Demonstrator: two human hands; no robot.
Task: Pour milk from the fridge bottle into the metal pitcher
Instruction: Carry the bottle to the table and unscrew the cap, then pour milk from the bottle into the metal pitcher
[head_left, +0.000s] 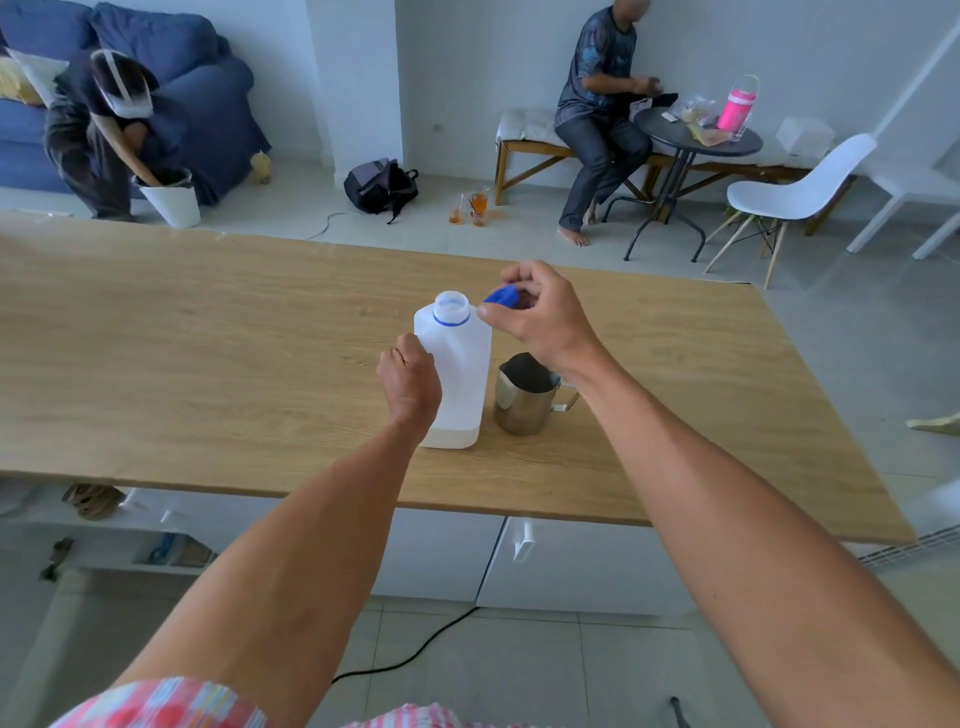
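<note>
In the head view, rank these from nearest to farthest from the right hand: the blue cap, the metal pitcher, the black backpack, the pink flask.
From the right hand:
1. Blue cap, pinched in its fingers, off the bottle.
2. Metal pitcher, on the table just under the right wrist.
3. Black backpack, on the floor beyond the table, to the left.
4. Pink flask, on the round table at far right.

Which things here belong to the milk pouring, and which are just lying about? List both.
In use:
- milk bottle, open, steadied by left hand
- blue cap, off, held in right hand
- metal pitcher, beside the bottle

Lying about:
- backpack
- drinks on the floor
- pink flask
- white chair
</note>
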